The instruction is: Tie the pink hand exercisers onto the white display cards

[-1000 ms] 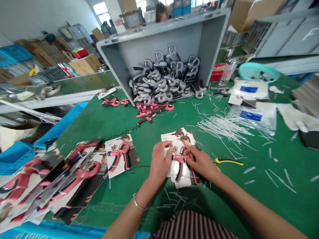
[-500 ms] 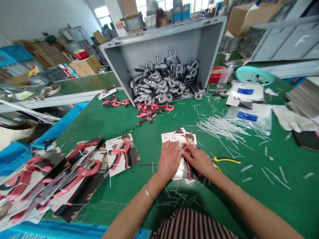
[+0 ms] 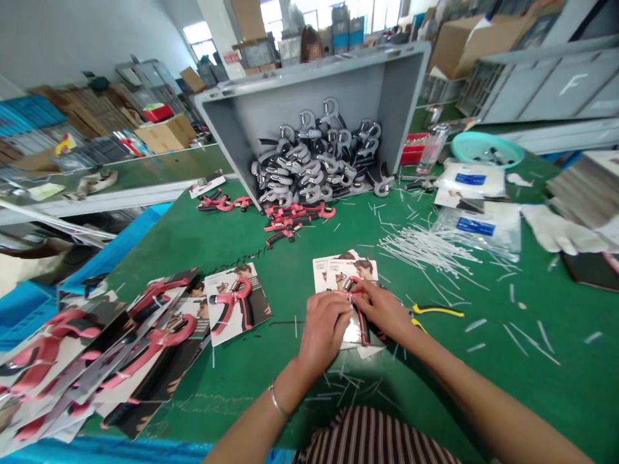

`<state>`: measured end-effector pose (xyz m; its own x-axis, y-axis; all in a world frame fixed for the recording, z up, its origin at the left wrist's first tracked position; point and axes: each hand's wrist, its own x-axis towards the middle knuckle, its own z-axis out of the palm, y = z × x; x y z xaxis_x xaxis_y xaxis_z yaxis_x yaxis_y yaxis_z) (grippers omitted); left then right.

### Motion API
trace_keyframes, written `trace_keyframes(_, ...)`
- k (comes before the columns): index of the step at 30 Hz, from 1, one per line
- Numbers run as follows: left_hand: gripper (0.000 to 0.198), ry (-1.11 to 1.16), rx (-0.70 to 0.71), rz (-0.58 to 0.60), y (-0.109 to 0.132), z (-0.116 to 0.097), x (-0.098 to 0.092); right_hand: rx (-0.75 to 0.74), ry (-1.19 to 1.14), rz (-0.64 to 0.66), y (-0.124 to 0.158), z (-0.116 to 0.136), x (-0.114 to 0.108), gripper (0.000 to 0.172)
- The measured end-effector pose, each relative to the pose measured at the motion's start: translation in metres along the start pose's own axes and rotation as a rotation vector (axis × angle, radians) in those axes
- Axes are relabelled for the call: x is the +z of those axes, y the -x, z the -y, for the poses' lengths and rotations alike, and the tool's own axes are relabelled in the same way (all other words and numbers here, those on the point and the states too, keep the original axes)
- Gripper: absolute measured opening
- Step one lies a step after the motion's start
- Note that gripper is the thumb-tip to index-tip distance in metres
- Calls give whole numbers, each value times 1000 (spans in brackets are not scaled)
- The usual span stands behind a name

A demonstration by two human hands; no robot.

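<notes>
Partly, both hands (image 3: 325, 327) cover the red spring grip (image 3: 362, 325).

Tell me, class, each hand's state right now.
Left hand: bent over a pink tool; whether closed, cannot tell.
Right hand: fingertips at the same tool; whether closed, cannot tell.

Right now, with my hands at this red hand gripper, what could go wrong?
The red hand gripper might slide askew, since the cards beneath are unevenly stacked. Your right hand could knock the yellow-handled tool close beside it. Loose white ties nearby might get caught under the cards.
</notes>
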<state>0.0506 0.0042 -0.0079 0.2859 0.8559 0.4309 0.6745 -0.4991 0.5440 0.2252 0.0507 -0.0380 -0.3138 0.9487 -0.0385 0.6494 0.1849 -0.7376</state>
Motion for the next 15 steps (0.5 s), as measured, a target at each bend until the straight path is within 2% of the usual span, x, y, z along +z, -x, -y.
trace_keyframes(2,24,-212,-20,17,2,4,4,-33,-54,-24,5,-3,1,23)
trace_keyframes(4,21,-376,55,138,2,7,6,-33,-72,-63,9,-5,2,24)
trace_keyframes(6,14,-440,147,252,0,9,5,-10,-68,-72,11,-6,3,25)
trace_keyframes(7,14,-438,155,270,-1,8,5,-2,-68,-63,11,-6,3,24)
trace_keyframes(12,29,-265,-97,105,-11,5,6,-5,-77,-43,5,-7,3,21)
trace_keyframes(15,14,-174,-98,143,-18,11,9,8,-69,-60,3,-7,3,22)
